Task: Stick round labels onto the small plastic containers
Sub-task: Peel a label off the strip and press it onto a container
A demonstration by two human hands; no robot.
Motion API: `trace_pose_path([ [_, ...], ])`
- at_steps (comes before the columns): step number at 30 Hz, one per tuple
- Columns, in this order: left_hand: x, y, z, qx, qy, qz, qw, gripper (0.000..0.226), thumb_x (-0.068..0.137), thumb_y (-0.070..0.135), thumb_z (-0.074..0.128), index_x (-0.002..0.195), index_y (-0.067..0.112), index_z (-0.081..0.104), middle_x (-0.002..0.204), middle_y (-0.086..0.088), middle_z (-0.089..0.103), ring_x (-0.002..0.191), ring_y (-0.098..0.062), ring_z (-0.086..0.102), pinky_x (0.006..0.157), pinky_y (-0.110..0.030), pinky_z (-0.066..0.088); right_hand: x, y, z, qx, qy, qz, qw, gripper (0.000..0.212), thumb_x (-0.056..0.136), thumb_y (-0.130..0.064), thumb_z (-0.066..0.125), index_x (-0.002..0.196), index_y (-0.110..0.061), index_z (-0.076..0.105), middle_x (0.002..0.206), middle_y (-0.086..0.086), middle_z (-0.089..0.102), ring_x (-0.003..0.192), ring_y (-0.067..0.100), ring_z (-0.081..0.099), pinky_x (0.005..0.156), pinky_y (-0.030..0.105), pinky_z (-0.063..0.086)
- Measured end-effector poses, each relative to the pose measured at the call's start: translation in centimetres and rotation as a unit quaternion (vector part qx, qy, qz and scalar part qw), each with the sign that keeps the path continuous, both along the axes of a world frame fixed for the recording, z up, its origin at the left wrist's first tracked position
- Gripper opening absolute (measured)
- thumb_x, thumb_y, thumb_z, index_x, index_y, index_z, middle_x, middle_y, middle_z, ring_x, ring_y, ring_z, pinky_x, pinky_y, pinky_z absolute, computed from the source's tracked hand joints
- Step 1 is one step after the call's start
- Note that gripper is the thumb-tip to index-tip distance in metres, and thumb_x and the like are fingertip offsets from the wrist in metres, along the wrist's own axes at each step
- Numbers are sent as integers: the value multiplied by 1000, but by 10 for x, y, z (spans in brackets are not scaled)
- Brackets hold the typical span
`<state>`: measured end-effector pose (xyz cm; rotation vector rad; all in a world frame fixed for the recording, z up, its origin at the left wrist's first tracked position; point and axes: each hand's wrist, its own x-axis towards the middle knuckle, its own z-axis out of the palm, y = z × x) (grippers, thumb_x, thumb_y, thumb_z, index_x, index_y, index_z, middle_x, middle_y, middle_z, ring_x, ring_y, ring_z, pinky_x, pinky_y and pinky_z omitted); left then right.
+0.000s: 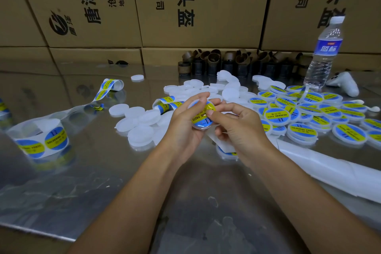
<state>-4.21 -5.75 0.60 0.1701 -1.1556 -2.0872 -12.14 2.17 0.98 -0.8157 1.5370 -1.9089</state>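
Starting at the left edge of the bench (61, 192), we find a roll of labels (41, 140) with its blue-and-yellow stickers facing outward. Toward the middle lies a heap of blank containers (142, 121), white, flat and round. Just right of them, above the middle of the bench, our left hand (185, 128) cups one container (199, 127) by its rim, fingers curled round the edge. A label (204, 116) lies on its top face. Our right hand (239, 128) pinches the container too, thumb flat on the label and the other fingers curled beneath.

We judge the container light and fairly stiff but slick-walled. The rim is therefore the place to hold, which leaves the flat top free for the thumb to smooth. The label looks thin and limp, and it likely creases or traps air if pressed unevenly.

Toward the right edge, labelled containers (309, 119) pile up, with a water bottle (323, 53) behind them.
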Motion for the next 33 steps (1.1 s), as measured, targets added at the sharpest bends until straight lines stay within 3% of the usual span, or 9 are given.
trace_pose_path([
  [4, 0, -1, -3, -18, -2, 1, 1000, 15, 91, 2, 47, 100, 7, 59, 83, -5, 74, 82, -16, 72, 69, -24, 57, -1, 0, -1, 1, -6, 2, 1000, 12, 76, -15, 75, 71, -15, 65, 49, 2, 55, 39, 9, 46, 45, 18, 41],
  [9, -1, -2, -5, -41, -9, 4, 999, 16, 93, 5, 47, 101, 8, 60, 86, -2, 75, 85, -14, 71, 70, -22, 55, 0, 0, -1, -3, 1, -12, 1000, 12, 77, -13, 74, 72, -13, 63, 47, 2, 54, 39, 9, 47, 45, 17, 42],
  [13, -2, -3, -7, -48, -8, -3, 999, 16, 94, 7, 47, 103, 9, 60, 90, -1, 75, 90, -16, 71, 73, -23, 55, 1, 0, -3, 4, 116, -55, 992, 12, 78, -13, 72, 75, -11, 61, 45, -3, 55, 41, 10, 51, 46, 18, 44],
  [19, -4, 0, -8, -56, -12, -20, 998, 23, 98, 18, 41, 108, 9, 60, 100, -4, 73, 96, -18, 69, 80, -25, 56, 3, 0, -7, -13, 262, -117, 958, 23, 80, -19, 71, 69, -19, 50, 56, 0, 55, 59, 27, 62, 58, 30, 49],
  [24, -4, 1, -8, -50, -25, -33, 998, 29, 98, 24, 39, 114, 7, 57, 109, -9, 71, 106, -21, 66, 89, -26, 53, -1, -1, -9, 25, 323, -122, 938, 30, 81, -32, 68, 83, -26, 38, 59, -2, 56, 55, 8, 54, 53, 31, 45],
  [28, -3, 4, -7, -43, -31, -40, 998, 34, 102, 25, 33, 111, 4, 58, 103, -7, 72, 100, -18, 68, 86, -25, 54, -4, 2, -11, 65, 359, -137, 921, 33, 78, -47, 64, 80, -27, 37, 55, -8, 49, 55, 9, 48, 51, 29, 32],
  [30, -3, 4, -6, -29, -17, -44, 998, 34, 101, 24, 33, 108, 4, 59, 101, -8, 73, 99, -18, 69, 86, -26, 55, -5, 2, -10, 78, 355, -142, 921, 35, 77, -51, 64, 78, -24, 40, 53, -9, 48, 54, 9, 47, 51, 29, 33],
  [33, -2, 3, -4, -9, -2, -45, 999, 35, 99, 27, 35, 107, 4, 61, 102, -6, 73, 102, -18, 67, 89, -27, 54, -5, 2, -6, 47, 279, -117, 952, 27, 80, -42, 67, 72, -19, 54, 51, -7, 51, 49, 5, 48, 50, 21, 38],
])
